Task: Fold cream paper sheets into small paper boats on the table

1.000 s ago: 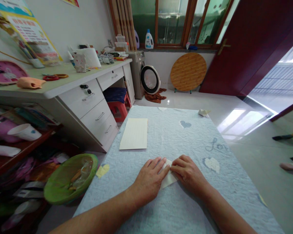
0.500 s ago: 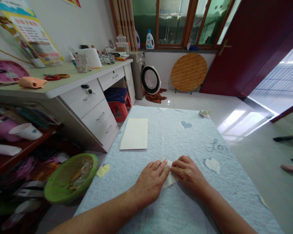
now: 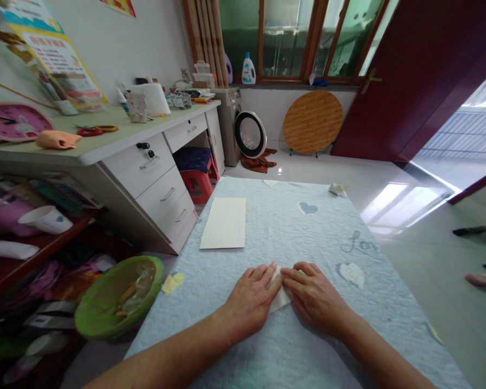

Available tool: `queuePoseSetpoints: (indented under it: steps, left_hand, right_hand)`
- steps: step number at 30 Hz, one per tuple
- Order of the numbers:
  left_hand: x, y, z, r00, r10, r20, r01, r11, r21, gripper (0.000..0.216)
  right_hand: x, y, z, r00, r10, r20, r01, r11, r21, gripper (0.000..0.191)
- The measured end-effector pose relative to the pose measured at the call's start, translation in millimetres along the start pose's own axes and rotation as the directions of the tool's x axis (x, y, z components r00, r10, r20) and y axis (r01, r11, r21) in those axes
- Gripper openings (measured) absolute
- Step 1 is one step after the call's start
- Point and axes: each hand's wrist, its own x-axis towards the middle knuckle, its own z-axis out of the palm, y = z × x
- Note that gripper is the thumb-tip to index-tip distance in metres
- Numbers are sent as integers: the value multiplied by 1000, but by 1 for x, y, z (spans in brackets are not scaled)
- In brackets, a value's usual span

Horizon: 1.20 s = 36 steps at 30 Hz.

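Note:
A small folded piece of cream paper (image 3: 282, 300) lies on the table under both hands, much of it hidden by the fingers. My left hand (image 3: 253, 294) presses on its left side, fingers together and pointing away from me. From the right, my right hand (image 3: 314, 292) grips the paper's edge with bent fingers, its fingertips close to those of the left. Farther off to the left rests a pad of cream lined paper (image 3: 225, 222). At the far right corner of the table sits a small folded paper piece (image 3: 338, 188).
A pale blue quilted cloth (image 3: 283, 227) covers the table. Left of it stand a green-lined waste basket (image 3: 101, 319) and a white desk (image 3: 146, 183) with scissors (image 3: 91, 131) on top. Behind are a red stool (image 3: 200, 183), an open-doored washing machine (image 3: 229, 124) and a round wooden board (image 3: 313, 121).
The fingers of my right hand have shifted slightly left along the paper, toward my left hand. The left hand stays nearly where it was, and the view has tilted a little.

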Motion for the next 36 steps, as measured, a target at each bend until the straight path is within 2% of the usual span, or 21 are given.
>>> queuePoseSetpoints:
  steps: [7,11,18,24,28,32,36]
  left_hand:
    - [-1,0,-2,1000,12,-4,-12,1000,25,51]
    - [-1,-1,-4,1000,21,0,-21,1000,23,49]
    - [-1,-1,-8,999,25,31,-25,1000,-1,49]
    - [-3,-1,-4,999,29,12,-29,999,-14,52]
    - [-4,-1,-1,999,35,-23,-36,999,-8,51]
    - [-4,1,-1,991,80,-104,-79,997,15,39]
    - [-3,3,-4,972,164,-167,-165,986,3,31]
  right_hand:
    - [-5,-3,-2,999,34,29,-34,999,-6,30]
    - [-14,0,-8,998,52,28,-52,999,-16,30]
    - [-42,15,-16,998,64,-1,-64,994,-86,39]
    - [-62,26,-23,996,91,14,-89,986,-141,38]
    - [-47,23,-30,991,130,6,-129,990,-64,24]
    - [-18,11,-26,992,126,-12,-126,992,6,28]
    - [5,0,-13,993,90,69,-92,995,26,30]
